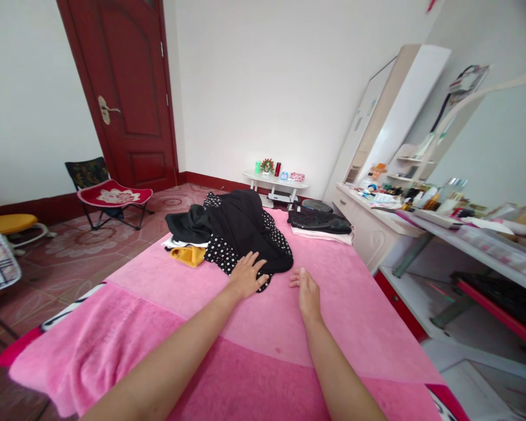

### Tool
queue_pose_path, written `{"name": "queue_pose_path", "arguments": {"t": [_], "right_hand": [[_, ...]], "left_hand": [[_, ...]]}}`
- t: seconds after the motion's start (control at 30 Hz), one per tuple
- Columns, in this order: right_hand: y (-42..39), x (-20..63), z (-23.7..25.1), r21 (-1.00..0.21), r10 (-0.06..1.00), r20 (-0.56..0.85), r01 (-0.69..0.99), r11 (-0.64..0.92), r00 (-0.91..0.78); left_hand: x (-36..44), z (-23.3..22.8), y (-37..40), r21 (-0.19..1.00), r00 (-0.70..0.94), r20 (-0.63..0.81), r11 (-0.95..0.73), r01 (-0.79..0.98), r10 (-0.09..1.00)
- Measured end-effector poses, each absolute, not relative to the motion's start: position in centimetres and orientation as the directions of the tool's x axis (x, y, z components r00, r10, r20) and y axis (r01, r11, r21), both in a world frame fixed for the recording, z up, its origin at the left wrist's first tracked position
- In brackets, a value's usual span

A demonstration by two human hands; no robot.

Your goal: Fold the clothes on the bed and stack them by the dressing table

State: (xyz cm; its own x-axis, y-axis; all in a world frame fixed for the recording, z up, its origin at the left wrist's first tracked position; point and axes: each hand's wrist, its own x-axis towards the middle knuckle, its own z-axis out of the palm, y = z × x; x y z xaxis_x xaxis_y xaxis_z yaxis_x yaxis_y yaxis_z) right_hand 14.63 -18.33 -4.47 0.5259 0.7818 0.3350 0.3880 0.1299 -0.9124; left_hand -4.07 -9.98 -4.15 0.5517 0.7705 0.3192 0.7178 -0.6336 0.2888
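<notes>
A heap of clothes lies on the pink blanket [342, 304]: a black garment [241, 225], a black fabric with white dots [221, 250] and a yellow piece [187, 254]. My left hand [246, 273] rests flat on the near edge of the heap, fingers spread over the black and dotted cloth. My right hand [307, 289] lies on the blanket just right of the heap, fingers together, holding nothing. A folded stack of dark and pale clothes [319, 224] sits at the far right of the bed.
A cluttered white dresser [377, 225] and a desk stand to the right of the bed. A small white table [275, 182] with bottles is against the far wall. A folding chair [107, 190] and a red door [127, 88] are at the left.
</notes>
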Motion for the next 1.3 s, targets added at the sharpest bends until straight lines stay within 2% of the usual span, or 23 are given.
{"name": "queue_pose_path", "arguments": {"t": [0.2, 0.33, 0.6, 0.7, 0.77, 0.9, 0.97, 1.0, 1.1, 1.2, 1.27, 1.3], "right_hand": [[-18.4, 14.6, -4.3, -0.909, 0.779, 0.345, 0.394, 0.137, 0.524], [-18.4, 14.6, -4.3, -0.91, 0.779, 0.342, 0.393, 0.134, 0.526], [-18.2, 14.7, -4.1, -0.915, 0.757, 0.338, 0.383, 0.125, 0.56], [-18.2, 14.8, -4.2, -0.919, 0.763, 0.323, 0.377, 0.113, 0.56], [-18.2, 14.8, -4.2, -0.924, 0.772, 0.309, 0.369, 0.105, 0.555], [-18.3, 14.6, -4.2, -0.914, 0.79, 0.327, 0.386, 0.125, 0.519], [-18.5, 14.5, -4.0, -0.899, 0.804, 0.349, 0.415, 0.141, 0.482], [-18.6, 14.5, -4.0, -0.89, 0.809, 0.359, 0.431, 0.147, 0.465], [-18.7, 14.5, -3.8, -0.868, 0.812, 0.383, 0.473, 0.152, 0.44], [-18.7, 14.6, -3.9, -0.859, 0.819, 0.383, 0.492, 0.144, 0.428], [-18.7, 14.6, -3.9, -0.852, 0.825, 0.382, 0.505, 0.139, 0.416], [-18.6, 14.6, -3.9, -0.849, 0.826, 0.382, 0.511, 0.136, 0.415]], "left_hand": [[-4.1, -3.8, -10.0, 0.336, 0.538, 0.37, -0.649, 0.682, 0.757], [-4.2, -3.3, -9.9, 0.421, 0.519, 0.4, -0.654, 0.628, 0.755], [-3.8, -0.7, -12.2, 0.535, 0.409, 0.366, -0.549, 0.642, 0.836], [-3.5, 0.8, -15.7, 0.532, 0.475, 0.321, -0.571, 0.625, 0.819], [-3.5, 1.3, -18.6, 0.517, 0.586, 0.283, -0.636, 0.573, 0.759], [-3.9, 0.9, -23.5, 0.462, 0.86, 0.195, -0.818, 0.343, 0.471], [-4.1, 0.9, -24.5, 0.499, 0.901, 0.179, -0.826, 0.262, 0.394], [-4.2, 1.2, -24.6, 0.546, 0.902, 0.184, -0.804, 0.236, 0.39], [-4.9, 3.2, -22.9, 0.661, 0.811, 0.307, -0.725, 0.195, 0.498], [-6.2, 5.4, -18.4, 0.596, 0.446, 0.554, -0.709, 0.378, 0.703], [-7.2, 5.9, -14.5, 0.574, 0.197, 0.607, -0.596, 0.562, 0.77], [-7.6, 5.8, -12.6, 0.592, 0.108, 0.577, -0.506, 0.627, 0.809]]}}
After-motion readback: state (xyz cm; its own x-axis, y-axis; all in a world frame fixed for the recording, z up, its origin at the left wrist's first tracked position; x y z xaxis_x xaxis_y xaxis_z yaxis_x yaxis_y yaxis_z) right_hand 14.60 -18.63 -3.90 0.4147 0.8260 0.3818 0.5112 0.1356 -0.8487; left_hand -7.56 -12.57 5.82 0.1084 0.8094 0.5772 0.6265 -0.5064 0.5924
